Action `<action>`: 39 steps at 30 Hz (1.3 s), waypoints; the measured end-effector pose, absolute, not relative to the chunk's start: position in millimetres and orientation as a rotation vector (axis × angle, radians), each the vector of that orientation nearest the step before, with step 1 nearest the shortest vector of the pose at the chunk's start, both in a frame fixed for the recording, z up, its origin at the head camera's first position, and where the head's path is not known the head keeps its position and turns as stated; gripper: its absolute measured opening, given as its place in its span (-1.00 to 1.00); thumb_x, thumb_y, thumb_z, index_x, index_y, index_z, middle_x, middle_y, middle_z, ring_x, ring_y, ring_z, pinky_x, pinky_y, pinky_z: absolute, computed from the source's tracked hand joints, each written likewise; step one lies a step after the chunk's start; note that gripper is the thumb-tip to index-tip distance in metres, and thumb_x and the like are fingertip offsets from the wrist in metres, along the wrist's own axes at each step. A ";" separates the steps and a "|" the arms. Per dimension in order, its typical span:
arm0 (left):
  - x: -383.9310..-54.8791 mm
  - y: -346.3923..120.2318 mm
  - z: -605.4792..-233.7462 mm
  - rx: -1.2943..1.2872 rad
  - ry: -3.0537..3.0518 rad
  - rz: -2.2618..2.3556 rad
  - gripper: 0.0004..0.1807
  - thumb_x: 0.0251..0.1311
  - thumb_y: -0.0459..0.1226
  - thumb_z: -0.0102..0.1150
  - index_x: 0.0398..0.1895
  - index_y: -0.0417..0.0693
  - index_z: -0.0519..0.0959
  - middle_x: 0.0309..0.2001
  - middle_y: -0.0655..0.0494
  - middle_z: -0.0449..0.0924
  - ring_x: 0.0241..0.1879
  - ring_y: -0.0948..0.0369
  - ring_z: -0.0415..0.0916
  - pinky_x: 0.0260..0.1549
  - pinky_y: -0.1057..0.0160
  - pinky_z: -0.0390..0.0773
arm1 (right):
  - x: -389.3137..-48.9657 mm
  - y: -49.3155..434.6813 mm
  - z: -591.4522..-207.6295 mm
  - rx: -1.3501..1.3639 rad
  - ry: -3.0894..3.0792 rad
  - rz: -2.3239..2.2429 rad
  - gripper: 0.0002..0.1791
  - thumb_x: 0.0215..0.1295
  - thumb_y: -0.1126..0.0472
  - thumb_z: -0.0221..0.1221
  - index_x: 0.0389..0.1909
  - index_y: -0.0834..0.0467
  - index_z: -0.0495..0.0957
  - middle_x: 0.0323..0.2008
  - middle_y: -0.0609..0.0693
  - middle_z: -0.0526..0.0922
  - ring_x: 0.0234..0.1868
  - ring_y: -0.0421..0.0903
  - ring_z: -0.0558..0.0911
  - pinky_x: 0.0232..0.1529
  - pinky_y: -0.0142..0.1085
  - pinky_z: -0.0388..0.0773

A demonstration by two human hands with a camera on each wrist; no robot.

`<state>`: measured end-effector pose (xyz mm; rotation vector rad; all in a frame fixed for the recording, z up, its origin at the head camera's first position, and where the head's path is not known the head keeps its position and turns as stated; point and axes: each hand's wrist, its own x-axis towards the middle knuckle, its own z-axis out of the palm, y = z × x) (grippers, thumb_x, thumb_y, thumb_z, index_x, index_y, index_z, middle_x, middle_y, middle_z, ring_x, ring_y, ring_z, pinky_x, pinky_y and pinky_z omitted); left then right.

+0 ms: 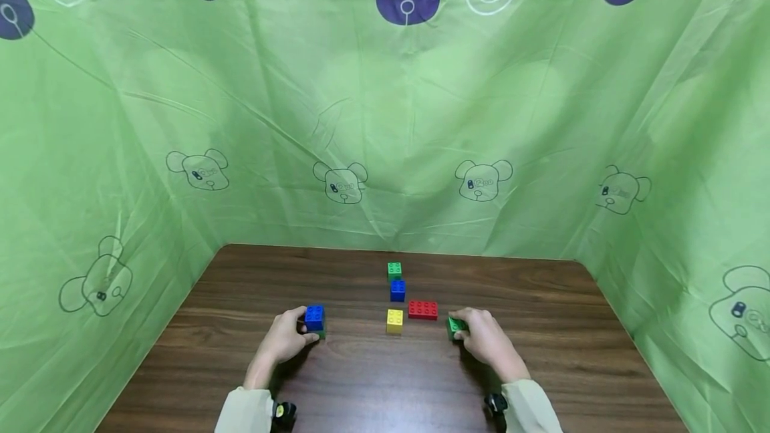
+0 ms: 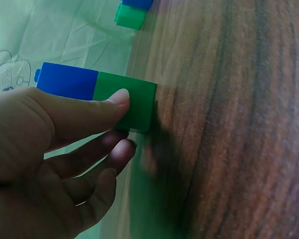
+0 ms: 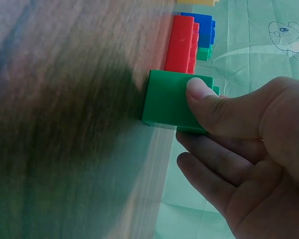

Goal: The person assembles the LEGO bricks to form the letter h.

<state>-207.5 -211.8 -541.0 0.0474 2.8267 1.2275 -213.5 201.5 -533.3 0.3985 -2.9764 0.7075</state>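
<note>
My left hand (image 1: 284,338) pinches a two-brick stack between thumb and fingers. The stack is a blue brick (image 1: 315,317) on top of a green brick (image 2: 134,94), and the thumb presses the green one in the left wrist view. On the right, a square green brick (image 3: 172,97) with studs up is gripped by my right hand (image 1: 486,339), its thumb across the near side. A red brick (image 1: 423,310) lies left of that hand, with a yellow brick (image 1: 394,321) beside it.
Behind the yellow brick stand another blue brick (image 1: 398,291) and, farther back, a small green brick (image 1: 394,270). All rest on a dark wooden table (image 1: 361,379). A green printed curtain (image 1: 415,219) borders the table at the back and both sides.
</note>
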 end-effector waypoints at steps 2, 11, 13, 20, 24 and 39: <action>-207.2 -212.4 -541.5 0.050 2.833 1.224 -0.55 0.08 -0.41 0.47 0.07 -0.22 0.59 -0.28 0.08 0.63 -0.30 0.20 0.48 -0.27 0.18 0.51 | -212.7 200.9 -533.1 0.395 -2.973 0.717 -0.62 0.14 0.45 0.39 0.02 0.22 0.71 -0.01 0.14 0.74 -0.01 0.06 0.71 -0.07 -0.03 0.67; -206.4 -213.2 -544.9 0.034 2.847 1.212 -0.42 0.05 -0.44 0.47 0.20 -0.29 0.55 -0.18 -0.02 0.69 -0.21 0.17 0.57 -0.16 0.09 0.60 | -211.4 200.8 -536.3 0.402 -2.945 0.739 -0.63 0.15 0.48 0.38 0.01 0.24 0.71 -0.02 0.15 0.74 0.01 0.07 0.71 -0.04 -0.05 0.67; -206.2 -213.6 -544.6 0.038 2.840 1.216 -0.40 0.05 -0.44 0.47 0.22 -0.30 0.53 -0.16 -0.02 0.69 -0.20 0.16 0.57 -0.15 0.08 0.60 | -211.1 201.0 -537.1 0.396 -2.939 0.749 -0.63 0.15 0.48 0.37 0.01 0.24 0.71 -0.03 0.14 0.74 0.02 0.07 0.71 -0.03 -0.06 0.67; -200.1 -214.1 -532.7 0.052 2.833 1.202 -0.35 0.01 -0.42 0.52 0.23 -0.19 0.51 -0.10 -0.03 0.67 -0.12 0.09 0.59 -0.07 0.01 0.59 | -212.3 201.3 -537.6 0.412 -2.919 0.768 -0.62 0.15 0.49 0.36 0.02 0.24 0.71 -0.02 0.15 0.74 0.02 0.09 0.71 -0.01 -0.03 0.67; -192.3 -211.9 -517.3 0.109 2.877 1.083 -0.19 0.00 -0.36 0.54 0.37 -0.21 0.40 0.13 -0.21 0.58 0.15 -0.14 0.53 0.14 -0.20 0.49 | -212.8 201.6 -536.7 0.416 -2.911 0.778 -0.62 0.14 0.49 0.38 0.02 0.25 0.71 -0.02 0.15 0.75 0.02 0.10 0.72 -0.02 -0.03 0.67; -182.4 -163.6 -450.6 0.431 3.284 0.876 -0.12 0.01 -0.22 0.57 0.44 -0.07 0.37 0.28 -0.22 0.44 0.25 -0.22 0.40 0.17 -0.29 0.35 | -211.7 201.5 -536.0 0.407 -2.921 0.835 -0.61 0.16 0.45 0.38 0.05 0.24 0.70 -0.01 0.15 0.75 0.04 0.10 0.72 0.01 -0.02 0.66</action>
